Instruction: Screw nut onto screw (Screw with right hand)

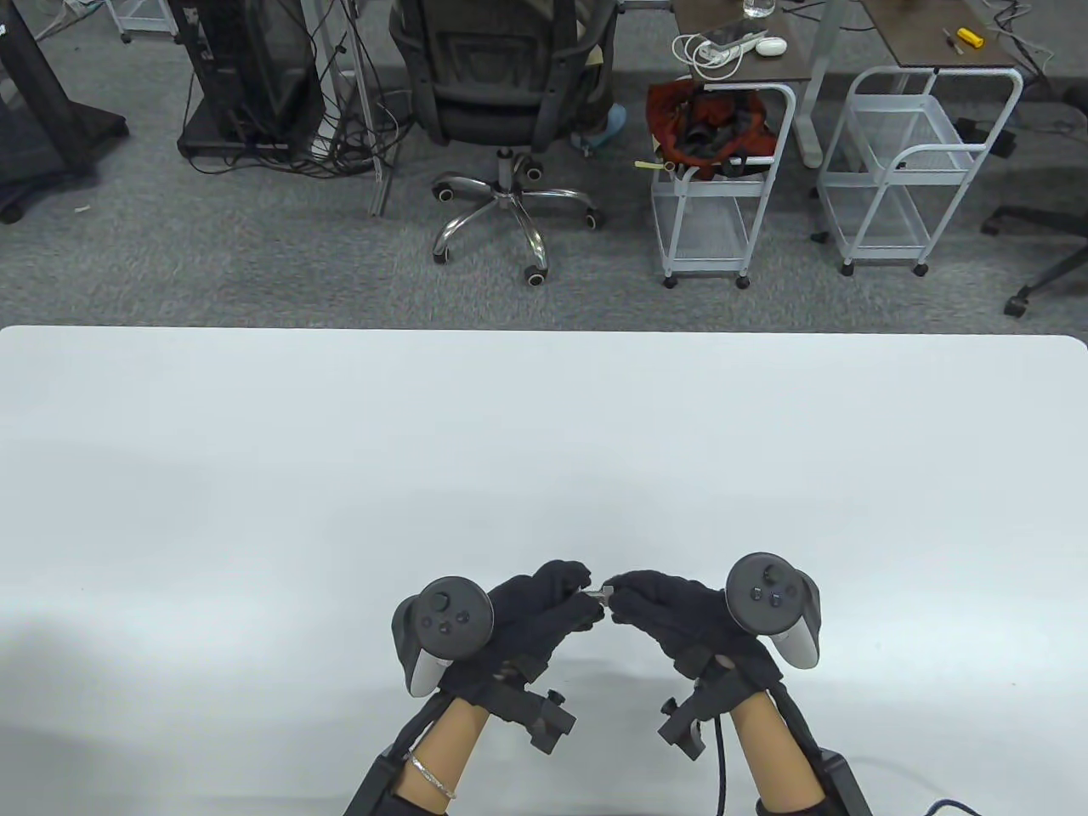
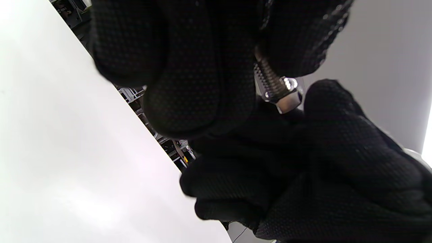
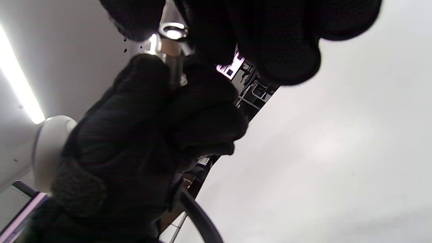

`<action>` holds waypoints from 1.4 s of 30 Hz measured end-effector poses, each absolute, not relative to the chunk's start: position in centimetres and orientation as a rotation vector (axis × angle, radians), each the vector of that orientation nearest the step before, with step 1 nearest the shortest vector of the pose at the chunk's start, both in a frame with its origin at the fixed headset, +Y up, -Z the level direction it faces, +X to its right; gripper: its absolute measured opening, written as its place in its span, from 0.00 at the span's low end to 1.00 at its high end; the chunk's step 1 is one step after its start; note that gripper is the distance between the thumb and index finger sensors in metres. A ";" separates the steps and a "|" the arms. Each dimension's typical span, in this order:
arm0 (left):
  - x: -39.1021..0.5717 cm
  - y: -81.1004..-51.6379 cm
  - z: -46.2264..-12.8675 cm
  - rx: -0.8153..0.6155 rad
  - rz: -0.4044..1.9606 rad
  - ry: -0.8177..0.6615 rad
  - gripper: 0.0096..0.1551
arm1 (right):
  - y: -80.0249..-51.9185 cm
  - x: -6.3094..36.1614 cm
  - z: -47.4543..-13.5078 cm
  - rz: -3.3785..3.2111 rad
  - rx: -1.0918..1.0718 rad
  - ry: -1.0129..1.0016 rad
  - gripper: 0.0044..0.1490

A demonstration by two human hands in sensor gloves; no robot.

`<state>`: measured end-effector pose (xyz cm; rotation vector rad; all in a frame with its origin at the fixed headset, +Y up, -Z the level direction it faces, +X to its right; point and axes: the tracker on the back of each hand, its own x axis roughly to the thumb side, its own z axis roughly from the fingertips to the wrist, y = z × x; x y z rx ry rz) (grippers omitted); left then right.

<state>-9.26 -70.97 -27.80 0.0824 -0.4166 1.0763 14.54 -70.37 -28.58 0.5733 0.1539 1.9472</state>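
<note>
Left hand (image 1: 510, 625) pinches screw (image 2: 266, 79), steadying it above table (image 1: 544, 442). Right hand (image 1: 680, 616) fingertips pinch nut (image 2: 287, 98) on thread end, likely so right can spin it. Pair sits near table's near edge; wide bare table beyond hands.

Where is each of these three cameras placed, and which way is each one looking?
Table view: from above, looking down on the white table and the office beyond; shows both forearms, the left hand and right hand.
Left wrist view: on the left wrist, looking along the gloved fingers at the screw and nut.
Right wrist view: on the right wrist, tilted upward past its fingers toward the left hand.
All three share the metal parts pinched between both hands.
</note>
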 end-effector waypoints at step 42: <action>-9.2 -70.9 -27.8 0.079 1.075 -0.424 0.26 | -70.5 14.4 -28.6 1.955 0.586 0.157 0.34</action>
